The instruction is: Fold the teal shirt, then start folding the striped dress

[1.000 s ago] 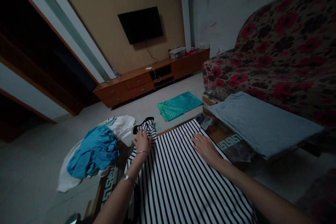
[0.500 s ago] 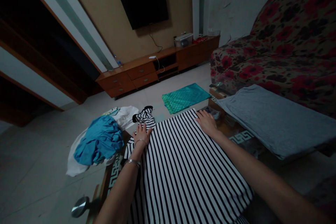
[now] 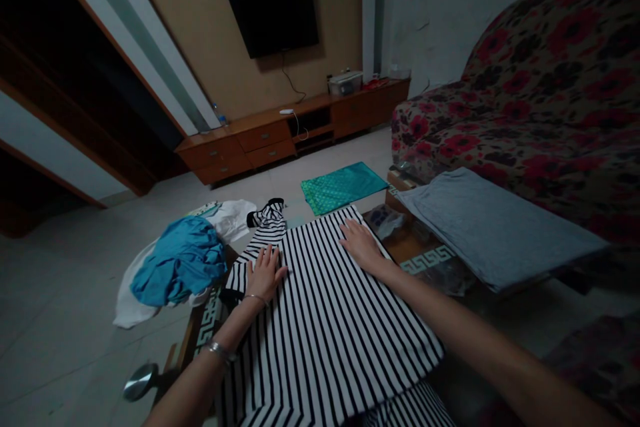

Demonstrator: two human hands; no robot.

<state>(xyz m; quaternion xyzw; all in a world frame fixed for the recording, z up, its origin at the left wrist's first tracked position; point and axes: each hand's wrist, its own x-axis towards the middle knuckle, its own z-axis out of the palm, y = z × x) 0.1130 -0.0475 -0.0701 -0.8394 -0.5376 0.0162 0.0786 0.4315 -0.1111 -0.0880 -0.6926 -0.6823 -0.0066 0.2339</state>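
A black-and-white striped shirt [image 3: 320, 320] lies spread over the coffee table in front of me, its lower part hanging toward me. My left hand [image 3: 265, 272] rests flat on its left side, fingers spread, with bracelets at the wrist. Near the shirt's far right corner, my right hand [image 3: 361, 243] presses lightly on the cloth, fingers stretched out. One sleeve with a black cuff [image 3: 267, 213] juts past the table's far left corner. The shirt's near end partly leaves the picture.
Left of the table sits a heap of blue cloth [image 3: 180, 260] and white cloth [image 3: 235, 219]. A folded green cloth [image 3: 345, 185] lies beyond the table. Grey cloth [image 3: 500, 220] is spread at the right, before the floral sofa [image 3: 530, 107]. A TV cabinet [image 3: 270, 143] stands at the back.
My right hand has slid inward and slightly nearer across the shirt. My left hand has moved a little nearer, uncovering more of the striped sleeve. The view has shifted slightly.
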